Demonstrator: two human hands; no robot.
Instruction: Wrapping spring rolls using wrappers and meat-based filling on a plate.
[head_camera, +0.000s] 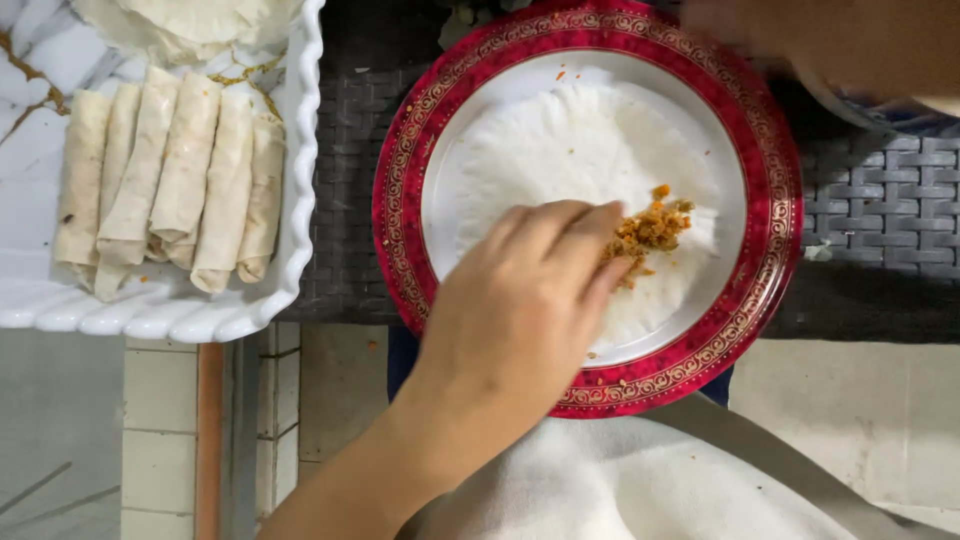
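Rolls (170, 180), finished and packed side by side, lay in the white scalloped tray (300, 200) at the far left, with a stack of flat wrappers (190, 20) at its top end. Between that tray and my work ran a strip of dark woven mat (340, 150).

On the mat sat the red-rimmed plate (780, 200), and spread flat in its white middle was a single round wrapper (560, 140), not yet folded. My left hand (520, 310) came in from the lower left and reached across the wrapper's near half. My fingers (610, 280) were drawn close together, with the tips down on the near edge of the orange-brown filling (655, 228). That filling made a small crumbly heap on the right side of the wrapper. Whether I had a pinch of it clamped under the tips I could not tell, since the hand hid them.

I judged this the filling step, with the heap being set or shaped on the sheet. A next move would call for gathering the loose crumbs into a tight line, because a few had strayed toward the rim. Folding would need a light touch on so thin a sheet.

At the top right a blurred skin-toned shape (830, 40) crossed the corner; I could not tell whose it was.
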